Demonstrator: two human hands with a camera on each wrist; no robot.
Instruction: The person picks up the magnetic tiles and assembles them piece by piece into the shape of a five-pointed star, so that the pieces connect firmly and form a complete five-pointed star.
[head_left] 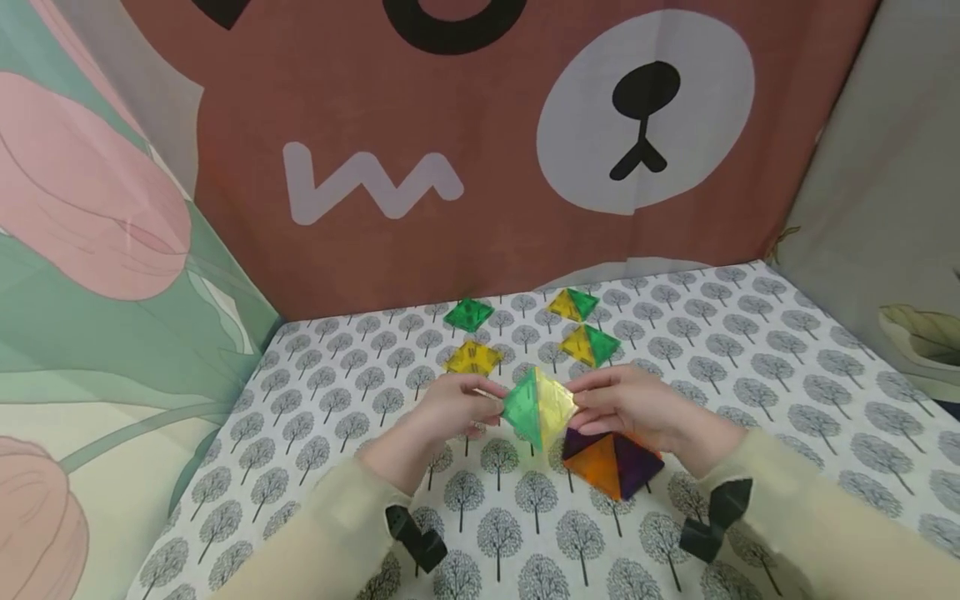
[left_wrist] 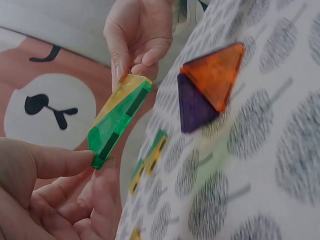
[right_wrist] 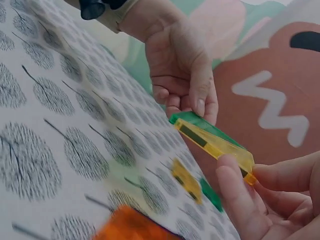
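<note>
Above the cloth, a translucent green triangular magnetic tile (head_left: 522, 410) and a yellow triangular magnetic tile (head_left: 555, 407) meet along one edge, forming a diamond. My left hand (head_left: 453, 406) pinches the outer corner of the green tile between thumb and fingers. At the opposite corner, my right hand (head_left: 630, 404) pinches the yellow tile. Both wrist views show the pair edge-on, with dark strips along the rims. Just below my right hand, orange (head_left: 597, 468) and purple (head_left: 637, 467) triangular tiles lie together on the cloth, partly hidden by that hand and the yellow tile.
Farther back on the tree-print cloth (head_left: 498, 533) lie a green diamond (head_left: 468, 314), a yellow diamond (head_left: 474, 358) and two yellow-and-green diamonds (head_left: 573, 305). A bear-print curtain (head_left: 450, 250) hangs behind; patterned fabric hangs at both sides.
</note>
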